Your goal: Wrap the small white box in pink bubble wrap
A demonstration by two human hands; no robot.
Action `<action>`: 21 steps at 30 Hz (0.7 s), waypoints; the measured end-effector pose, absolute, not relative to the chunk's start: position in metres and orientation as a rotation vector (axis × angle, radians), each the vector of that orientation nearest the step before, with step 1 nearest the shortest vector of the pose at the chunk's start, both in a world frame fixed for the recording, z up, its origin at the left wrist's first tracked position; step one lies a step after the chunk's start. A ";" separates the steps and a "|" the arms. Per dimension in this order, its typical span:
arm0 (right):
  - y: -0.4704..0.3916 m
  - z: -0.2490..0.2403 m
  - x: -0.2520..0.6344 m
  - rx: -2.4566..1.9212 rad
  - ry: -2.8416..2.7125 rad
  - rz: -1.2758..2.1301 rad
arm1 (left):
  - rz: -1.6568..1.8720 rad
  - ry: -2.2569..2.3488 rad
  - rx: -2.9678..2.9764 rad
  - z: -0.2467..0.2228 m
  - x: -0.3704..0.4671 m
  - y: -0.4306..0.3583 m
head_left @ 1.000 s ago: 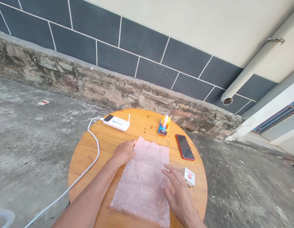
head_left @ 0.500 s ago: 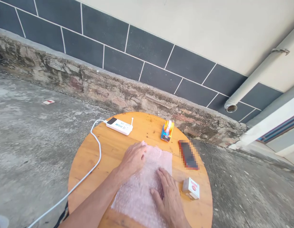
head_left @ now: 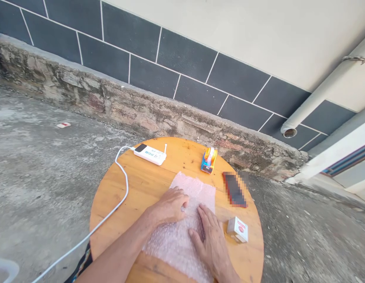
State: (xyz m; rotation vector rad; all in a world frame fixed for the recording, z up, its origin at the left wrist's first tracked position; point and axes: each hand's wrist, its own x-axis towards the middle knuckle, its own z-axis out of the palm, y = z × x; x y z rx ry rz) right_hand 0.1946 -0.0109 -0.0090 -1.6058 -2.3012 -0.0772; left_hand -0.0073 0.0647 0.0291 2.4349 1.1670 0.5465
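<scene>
A sheet of pinkish bubble wrap [head_left: 170,245] lies flat on the round wooden table [head_left: 111,212]. My left hand [head_left: 172,205] rests on its upper middle part with the fingers curled into a loose fist; nothing shows inside them. My right hand [head_left: 210,239] lies flat on the sheet's right side, fingers stretched forward and thumb apart. Just right of it stands a small white box with red print [head_left: 238,229]. Beyond the sheet is a small blue and orange tape dispenser [head_left: 209,160] with a roll on it.
A white power bank-like device [head_left: 150,154] with a white cable [head_left: 126,182] sits at the far left of the table. A red-edged phone, partly pixelated [head_left: 235,190], lies at the right. Behind are a stone ledge [head_left: 117,102], a tiled wall and a drainpipe [head_left: 314,104].
My left hand has slid back from the sheet's far edge toward its middle, and its fingers have curled in. My right hand stays about where it was. The view shifted slightly.
</scene>
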 end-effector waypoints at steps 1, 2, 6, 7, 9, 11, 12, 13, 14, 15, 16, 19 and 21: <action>-0.011 -0.009 0.195 -1.614 -2.303 -0.068 | 0.541 1.164 2.435 0.030 -0.008 0.065; -0.011 -0.008 0.195 -1.624 -2.306 -0.056 | 0.535 1.164 2.436 0.030 -0.008 0.065; -0.009 -0.003 0.191 -1.662 -2.324 -0.019 | 0.503 1.167 2.445 0.030 -0.007 0.066; -0.008 0.000 0.188 -1.666 -2.331 -0.018 | 0.496 1.168 2.450 0.031 -0.007 0.066; -0.005 0.008 0.181 -1.666 -2.366 -0.005 | 0.488 1.172 2.457 0.031 -0.007 0.066; -0.004 0.014 0.175 -1.679 -2.419 0.028 | 0.484 1.179 2.463 0.031 -0.007 0.065; -0.004 0.015 0.174 -1.699 -2.437 0.040 | 0.480 1.180 2.466 0.030 -0.007 0.065; -0.004 0.016 0.174 -1.732 -2.440 0.040 | 0.476 1.179 2.471 0.030 -0.008 0.065; -0.006 0.015 0.177 -1.772 -2.429 0.030 | 0.469 1.175 2.476 0.030 -0.008 0.066; -0.009 0.013 0.180 -1.814 -2.407 0.010 | 0.461 1.170 2.483 0.030 -0.008 0.066; -0.013 0.010 0.185 -1.851 -2.378 -0.012 | 0.453 1.165 2.491 0.030 -0.007 0.066; -0.024 -0.001 0.198 -1.876 -2.319 -0.073 | 0.425 1.165 2.521 0.036 -0.005 0.065; -0.029 -0.007 0.203 -1.830 -2.305 -0.108 | 0.413 1.167 2.549 0.043 -0.004 0.060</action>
